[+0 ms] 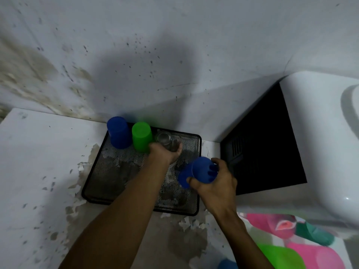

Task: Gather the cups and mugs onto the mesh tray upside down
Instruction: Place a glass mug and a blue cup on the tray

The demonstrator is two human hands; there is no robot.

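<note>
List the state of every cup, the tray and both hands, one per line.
blue cup at the tray's back corner: upside down on the tray.
green cup: upside down on the tray.
clear glass: held by the left hand, at the tray's back.
blue cup in the right hand: tilted, held above the tray.
right hand: grip closed on that cup.
mesh tray: flat on the counter.
</note>
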